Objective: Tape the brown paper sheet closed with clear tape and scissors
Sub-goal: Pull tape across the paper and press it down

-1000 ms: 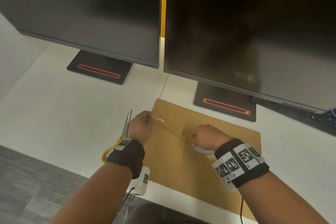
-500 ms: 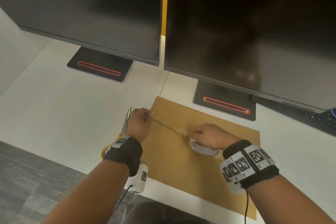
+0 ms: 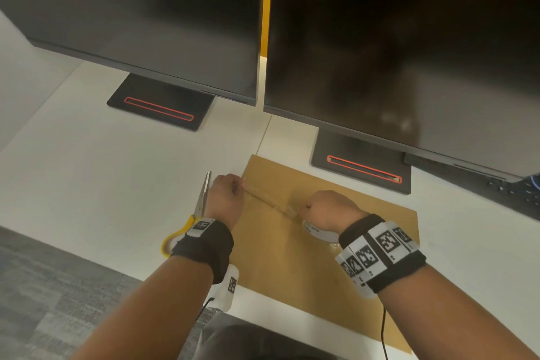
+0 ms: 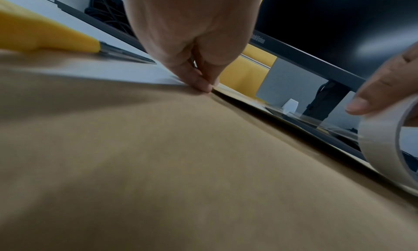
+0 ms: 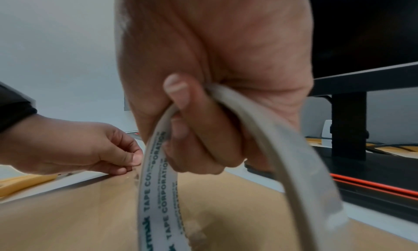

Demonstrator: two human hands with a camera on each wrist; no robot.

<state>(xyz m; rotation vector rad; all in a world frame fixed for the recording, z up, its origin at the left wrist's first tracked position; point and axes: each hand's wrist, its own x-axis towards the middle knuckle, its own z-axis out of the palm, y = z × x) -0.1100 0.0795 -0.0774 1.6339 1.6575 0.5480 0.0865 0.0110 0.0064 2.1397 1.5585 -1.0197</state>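
Note:
A brown paper sheet [image 3: 292, 257] lies flat on the white desk [image 3: 102, 184] in front of me. My left hand [image 3: 226, 199] pinches the free end of a clear tape strip [image 3: 268, 202] at the sheet's far left corner [image 4: 217, 92]. The strip stretches to the tape roll [image 3: 317, 232], which my right hand [image 3: 327, 209] grips with fingers curled through its white core [image 5: 158, 183]. Yellow-handled scissors [image 3: 198, 210] lie on the desk just left of my left hand, blades pointing away.
Two dark monitors [image 3: 146, 23] stand at the back on black bases [image 3: 159, 104] with red outlines. A black keyboard [image 3: 520, 199] sits at far right. Grey carpet [image 3: 43, 286] shows below the desk edge at left.
My right hand has drawn the roll a little further right and down the sheet, lengthening the tape strip. My left hand keeps the tape end at the corner.

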